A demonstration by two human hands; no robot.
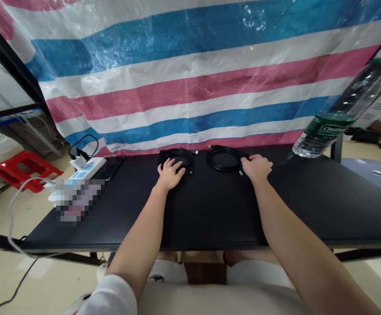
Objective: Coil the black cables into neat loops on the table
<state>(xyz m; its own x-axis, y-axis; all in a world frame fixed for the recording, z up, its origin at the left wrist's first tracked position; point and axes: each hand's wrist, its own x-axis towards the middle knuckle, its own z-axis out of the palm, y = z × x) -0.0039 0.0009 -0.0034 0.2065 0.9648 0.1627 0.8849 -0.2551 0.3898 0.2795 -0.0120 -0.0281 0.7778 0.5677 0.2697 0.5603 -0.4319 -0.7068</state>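
Here, left hand [171, 173] splayed on black coil [177, 151]; right hand [257, 167] at second coil [225, 168], grip unclear

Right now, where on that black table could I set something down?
The flat black tabletop looks bare between the person's forearms and, further right, in front of the clear plastic bottle. Crowded: the back middle, left hand and right hand at coiled black cables, and the left end, around the white power strip.

Workroom — striped tarpaulin [190, 89], black table [206, 210], power strip [90, 169]
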